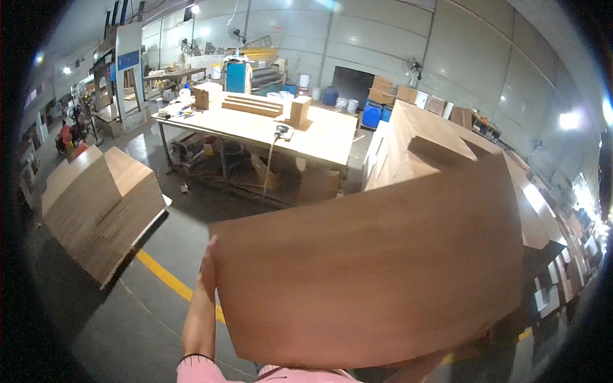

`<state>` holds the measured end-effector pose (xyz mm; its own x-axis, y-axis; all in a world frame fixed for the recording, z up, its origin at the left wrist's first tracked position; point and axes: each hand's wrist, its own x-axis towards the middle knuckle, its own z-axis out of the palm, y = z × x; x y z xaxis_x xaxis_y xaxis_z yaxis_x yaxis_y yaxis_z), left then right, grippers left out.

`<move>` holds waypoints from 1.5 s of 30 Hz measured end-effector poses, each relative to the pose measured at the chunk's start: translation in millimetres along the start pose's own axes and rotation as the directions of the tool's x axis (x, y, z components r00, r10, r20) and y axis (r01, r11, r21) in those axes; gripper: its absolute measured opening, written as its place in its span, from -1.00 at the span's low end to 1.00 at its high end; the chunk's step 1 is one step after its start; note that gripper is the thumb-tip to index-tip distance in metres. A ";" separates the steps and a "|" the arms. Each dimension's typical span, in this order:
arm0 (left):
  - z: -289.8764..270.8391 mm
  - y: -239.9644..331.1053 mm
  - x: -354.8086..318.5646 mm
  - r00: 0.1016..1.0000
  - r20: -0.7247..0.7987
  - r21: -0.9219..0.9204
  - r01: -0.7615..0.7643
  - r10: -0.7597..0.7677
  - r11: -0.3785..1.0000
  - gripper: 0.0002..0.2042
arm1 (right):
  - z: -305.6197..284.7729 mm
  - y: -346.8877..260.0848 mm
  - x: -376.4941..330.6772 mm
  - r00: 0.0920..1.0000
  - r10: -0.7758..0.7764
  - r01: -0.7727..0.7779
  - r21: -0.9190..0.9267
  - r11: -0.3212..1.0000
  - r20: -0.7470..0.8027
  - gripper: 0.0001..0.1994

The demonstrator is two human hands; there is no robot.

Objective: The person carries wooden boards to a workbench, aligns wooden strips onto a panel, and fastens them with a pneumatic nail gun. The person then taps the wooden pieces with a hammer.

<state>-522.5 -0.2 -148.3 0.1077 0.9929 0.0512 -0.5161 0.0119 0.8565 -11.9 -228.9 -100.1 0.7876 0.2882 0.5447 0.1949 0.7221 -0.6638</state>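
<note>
A large brown wooden panel is held up in front of me, tilted, with its right end higher and farther off. At its left edge my left hand is closed on it, the fingers partly hidden behind the board. My left forearm rises from a pink sleeve with a dark cuff line. My right hand is hidden by the panel; only a dim, reddish-brown shape, perhaps my right arm, shows under its lower edge, so I cannot tell how those fingers are set.
Ahead stands a worktable bearing wood strips, a block and a corded power tool. A stack of boards stands at left, more panels at right. A yellow line marks the floor. Blue barrels stand behind.
</note>
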 end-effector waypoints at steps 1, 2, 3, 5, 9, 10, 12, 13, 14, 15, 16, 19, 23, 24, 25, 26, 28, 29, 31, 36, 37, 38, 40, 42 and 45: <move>-25.5 0.7 -3.9 0.999 -0.045 -0.024 -0.027 0.026 0.999 -0.30 | 14.7 5.6 -7.2 1.000 0.019 -0.019 0.026 0.999 0.001 -0.30; -57.9 7.4 -18.7 0.992 -0.111 -0.027 -0.067 0.063 0.997 -0.30 | 33.5 16.8 -14.5 0.997 0.072 -0.073 0.078 0.994 0.019 -0.30; -90.7 13.0 -33.8 0.976 -0.153 0.021 -0.157 0.158 0.987 -0.30 | 52.5 23.9 -24.2 0.992 0.119 -0.123 0.130 0.984 0.038 -0.29; -139.8 16.9 -65.2 0.927 -0.259 0.062 -0.264 0.271 0.962 -0.34 | 90.1 41.4 -41.2 0.976 0.204 -0.216 0.224 0.950 0.077 -0.29; -102.8 51.7 -137.3 0.679 -0.472 0.358 -0.435 0.562 0.826 -0.35 | 169.6 93.3 -66.7 0.909 0.378 -0.416 0.391 0.821 0.175 -0.27; -111.7 56.1 -150.4 0.656 -0.523 0.376 -0.396 0.545 0.838 -0.36 | 190.7 110.1 -71.2 0.881 0.428 -0.473 0.417 0.776 0.202 -0.26; -115.6 70.8 -182.0 0.561 -0.646 0.414 -0.313 0.518 0.855 -0.36 | 243.4 145.8 -84.0 0.792 0.556 -0.603 0.472 0.643 0.253 -0.26; -112.2 74.1 -179.9 0.535 -0.687 0.407 -0.279 0.493 0.870 -0.36 | 257.8 179.6 -86.5 0.795 0.463 -0.606 0.524 0.598 0.392 -0.23; -113.1 75.0 -176.3 0.518 -0.716 0.396 -0.251 0.468 0.883 -0.36 | 273.2 214.7 -86.8 0.785 0.346 -0.614 0.568 0.549 0.514 -0.20; -114.5 76.2 -174.2 0.494 -0.744 0.393 -0.222 0.450 0.892 -0.36 | 292.5 225.0 -94.9 0.780 0.350 -0.621 0.577 0.530 0.518 -0.20; -115.1 76.9 -170.4 0.471 -0.769 0.388 -0.193 0.432 0.901 -0.36 | 310.3 228.7 -104.4 0.720 0.439 -0.692 0.502 0.519 0.538 -0.20; -119.2 70.7 -136.6 0.454 -0.810 0.349 -0.135 0.371 0.927 -0.36 | 330.1 298.2 -119.0 0.658 0.539 -0.752 0.438 0.492 0.525 -0.19; -127.7 50.6 -62.3 0.443 -0.843 0.305 -0.071 0.304 0.950 -0.36 | 371.8 369.6 -112.1 0.484 0.710 -0.871 0.358 0.336 0.511 -0.25; -130.5 46.5 -39.0 0.446 -0.849 0.292 -0.053 0.285 0.955 -0.36 | 379.6 387.6 -104.1 0.430 0.751 -0.897 0.330 0.293 0.502 -0.24; -132.8 39.6 -10.1 0.452 -0.851 0.279 -0.047 0.270 0.959 -0.36 | 386.4 406.3 -92.8 0.420 0.759 -0.902 0.321 0.289 0.497 -0.24; -136.3 30.2 12.2 0.452 -0.857 0.262 -0.029 0.246 0.965 -0.36 | 393.3 425.5 -79.5 0.424 0.754 -0.904 0.282 0.320 0.502 -0.24; -140.3 16.3 64.2 0.460 -0.863 0.230 -0.003 0.206 0.973 -0.36 | 411.5 471.5 -49.6 0.422 0.755 -0.907 0.230 0.353 0.503 -0.24; -145.6 11.4 96.5 0.473 -0.861 0.216 0.011 0.185 0.976 -0.36 | 420.6 497.0 -33.7 0.433 0.752 -0.901 0.217 0.375 0.496 -0.25; -153.5 -0.3 156.0 0.514 -0.847 0.188 0.047 0.138 0.981 -0.36 | 423.2 541.9 -1.6 0.440 0.758 -0.896 0.177 0.407 0.482 -0.26; -194.8 -46.2 294.2 0.624 -0.781 0.109 0.106 0.019 0.988 -0.36 | 460.3 628.5 67.5 0.470 0.808 -0.880 0.119 0.459 0.356 -0.31; -200.0 -57.8 324.6 0.644 -0.765 0.093 0.111 -0.001 0.989 -0.36 | 471.2 643.0 81.6 0.439 0.853 -0.898 0.145 0.414 0.281 -0.27; -204.8 -67.8 351.6 0.661 -0.750 0.077 0.118 -0.020 0.990 -0.36 | 469.7 671.0 92.9 0.432 0.838 -0.902 0.146 0.406 0.334 -0.19; -215.3 -89.5 409.9 0.695 -0.717 0.050 0.128 -0.054 0.991 -0.36 | 492.7 696.8 125.1 0.413 0.862 -0.908 0.063 0.414 0.293 -0.15; -224.2 -119.7 486.1 0.749 -0.654 0.013 0.147 -0.103 0.989 -0.36 | 469.6 768.9 149.7 0.494 0.816 -0.866 0.088 0.492 0.299 -0.12; -217.0 -149.4 569.0 0.774 -0.619 -0.015 0.160 -0.135 0.987 -0.36 | 465.4 845.4 189.9 0.522 0.794 -0.849 0.104 0.518 0.312 -0.13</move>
<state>-568.5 588.7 -358.6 -0.3726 0.8402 -0.3941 -0.5050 0.1726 0.8457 30.3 729.0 -319.3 0.3832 0.9200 -0.0824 -0.6286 0.1944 -0.7530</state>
